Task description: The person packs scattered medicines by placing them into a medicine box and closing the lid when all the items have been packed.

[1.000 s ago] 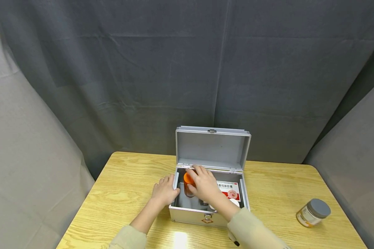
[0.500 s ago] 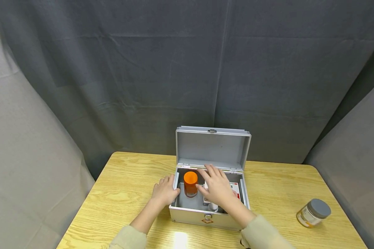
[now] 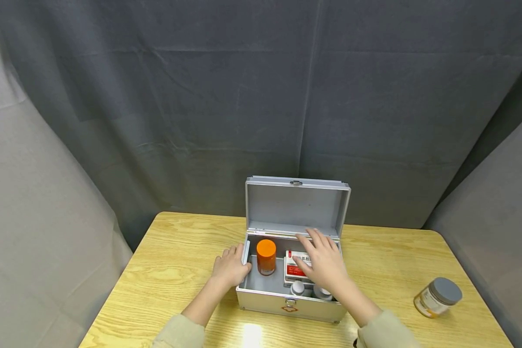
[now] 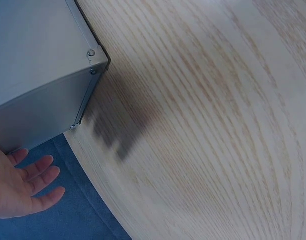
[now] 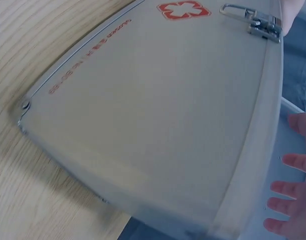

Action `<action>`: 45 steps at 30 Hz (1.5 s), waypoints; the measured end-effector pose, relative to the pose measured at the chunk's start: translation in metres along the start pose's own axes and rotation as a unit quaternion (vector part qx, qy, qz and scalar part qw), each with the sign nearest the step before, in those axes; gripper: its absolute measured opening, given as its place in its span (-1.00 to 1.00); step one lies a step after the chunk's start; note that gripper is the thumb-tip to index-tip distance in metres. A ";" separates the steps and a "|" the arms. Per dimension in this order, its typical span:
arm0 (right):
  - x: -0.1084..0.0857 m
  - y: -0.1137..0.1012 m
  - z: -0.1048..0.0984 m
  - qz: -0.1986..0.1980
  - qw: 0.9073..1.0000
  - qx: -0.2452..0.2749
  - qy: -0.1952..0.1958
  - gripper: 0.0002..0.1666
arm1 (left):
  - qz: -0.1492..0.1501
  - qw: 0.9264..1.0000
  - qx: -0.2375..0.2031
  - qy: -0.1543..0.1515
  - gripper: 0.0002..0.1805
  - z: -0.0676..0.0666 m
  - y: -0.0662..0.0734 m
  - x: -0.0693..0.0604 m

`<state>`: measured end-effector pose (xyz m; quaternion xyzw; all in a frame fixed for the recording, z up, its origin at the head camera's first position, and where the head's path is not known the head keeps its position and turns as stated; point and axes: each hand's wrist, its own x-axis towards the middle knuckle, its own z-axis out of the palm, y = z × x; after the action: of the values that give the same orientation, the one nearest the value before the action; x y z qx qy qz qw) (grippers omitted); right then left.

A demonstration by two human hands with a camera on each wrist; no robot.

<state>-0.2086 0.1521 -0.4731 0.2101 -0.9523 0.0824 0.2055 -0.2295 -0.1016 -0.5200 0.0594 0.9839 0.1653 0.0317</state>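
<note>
In the head view an aluminium medicine case [image 3: 265,300] stands with its lid up. My left hand [image 3: 230,267] rests at the case's left rim, thumb toward the edge; in the left wrist view its fingers [image 4: 45,172] extend loosely beside the outer wall. Over the right part of the case hovers my right hand [image 3: 326,266], fingers spread, holding nothing. An orange pill bottle [image 3: 266,257] stands upright inside at the left. Partly under my right hand lies a white and red medicine box [image 3: 295,270]. Two white-capped bottles, one small bottle [image 3: 297,288] and another bottle [image 3: 323,292], sit by the front wall.
A jar with a grey lid [image 3: 437,297] sits tilted-looking at the right of the wooden table [image 3: 191,241]. The raised lid [image 3: 297,208] stands at the back of the case. Dark curtain [image 3: 243,96] hangs behind the table.
My right hand has left the orange pill bottle and moved right across the case, uncovering the bottle and part of the medicine box. The left hand has stayed put.
</note>
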 end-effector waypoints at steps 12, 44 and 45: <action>-0.013 0.024 -0.013 0.040 0.999 0.020 0.025 -0.34 | 0.000 1.000 0.008 0.001 -0.36 -0.003 0.001 -0.001; -0.066 0.106 -0.043 0.191 0.978 0.027 0.083 -0.33 | 0.005 1.000 0.014 0.001 -0.34 -0.002 0.000 -0.002; -0.068 0.108 -0.044 0.198 0.977 0.026 0.080 -0.33 | 0.005 1.000 0.013 0.002 -0.34 -0.002 0.000 -0.001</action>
<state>-0.1832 0.2851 -0.4701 0.0152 -0.9529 0.1627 0.2553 -0.2281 -0.1019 -0.5181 0.0648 0.9857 0.1527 0.0285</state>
